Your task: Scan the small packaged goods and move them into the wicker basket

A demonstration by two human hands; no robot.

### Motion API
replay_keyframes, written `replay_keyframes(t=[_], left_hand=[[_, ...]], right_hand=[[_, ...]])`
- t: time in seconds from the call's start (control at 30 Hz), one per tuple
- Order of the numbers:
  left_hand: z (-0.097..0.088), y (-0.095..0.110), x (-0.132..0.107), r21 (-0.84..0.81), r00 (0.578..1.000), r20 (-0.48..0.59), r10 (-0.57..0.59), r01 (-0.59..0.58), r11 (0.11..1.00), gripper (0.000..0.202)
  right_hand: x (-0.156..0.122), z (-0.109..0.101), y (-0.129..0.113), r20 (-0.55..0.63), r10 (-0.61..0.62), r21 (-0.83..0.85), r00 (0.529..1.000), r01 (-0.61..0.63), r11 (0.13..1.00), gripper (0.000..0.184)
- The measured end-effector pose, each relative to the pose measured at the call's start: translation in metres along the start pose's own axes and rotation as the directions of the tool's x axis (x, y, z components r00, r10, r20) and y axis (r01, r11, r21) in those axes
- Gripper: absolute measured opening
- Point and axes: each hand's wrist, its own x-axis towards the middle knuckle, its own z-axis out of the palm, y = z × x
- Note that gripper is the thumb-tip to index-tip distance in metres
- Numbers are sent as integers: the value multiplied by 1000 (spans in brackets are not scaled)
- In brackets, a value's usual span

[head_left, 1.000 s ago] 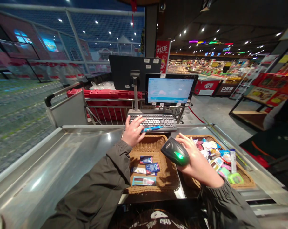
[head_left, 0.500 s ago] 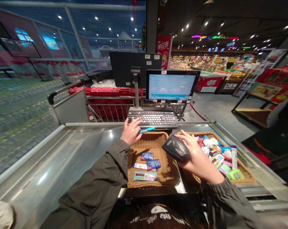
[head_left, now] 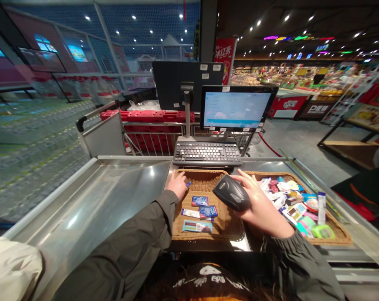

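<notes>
My right hand (head_left: 260, 205) is wrapped round a black handheld barcode scanner (head_left: 231, 193), whose head points left over the wicker basket (head_left: 204, 180) in the middle. At that basket's far left corner is my left hand (head_left: 177, 186), pinching a slim blue pen-like item (head_left: 188, 184); most of it is hidden, only one end shows. Lower in the basket lie two dark blue packets (head_left: 199, 201), a white narrow packet (head_left: 190, 213) and a light blue flat pack (head_left: 197, 226).
A second basket (head_left: 344, 235) at the right is heaped with small mixed goods. Behind the baskets stand a keyboard (head_left: 208, 153) and a lit monitor (head_left: 236, 108). The metal counter (head_left: 123, 196) stretches left, with a pale cloth bag (head_left: 12, 267) at its near corner.
My left hand has come down from the keyboard's edge to the basket's far left corner, the slim blue item now mostly out of sight. The scanner stays in my right hand. The view has shifted slightly.
</notes>
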Motion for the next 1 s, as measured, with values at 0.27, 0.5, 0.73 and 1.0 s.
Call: replay_keyframes(t=[0.27, 0.5, 0.73, 1.0], left_hand=[[50, 16, -2, 12, 978, 206, 32, -35, 999, 20], [52, 18, -6, -32, 935, 349, 63, -55, 998, 6], [-7, 41, 23, -157, 938, 262, 225, -188, 969, 21], [-69, 129, 95, -284, 914, -142, 381, -406, 869, 25]], right_hand=[[-3, 0, -3, -17, 19, -11, 1000, -20, 1000, 68], [-15, -9, 2, -48, 82, -14, 995, -83, 996, 63], [-35, -25, 19, -85, 135, -58, 987, -141, 988, 60], [-88, -64, 59, -274, 268, -169, 924, -321, 932, 64]])
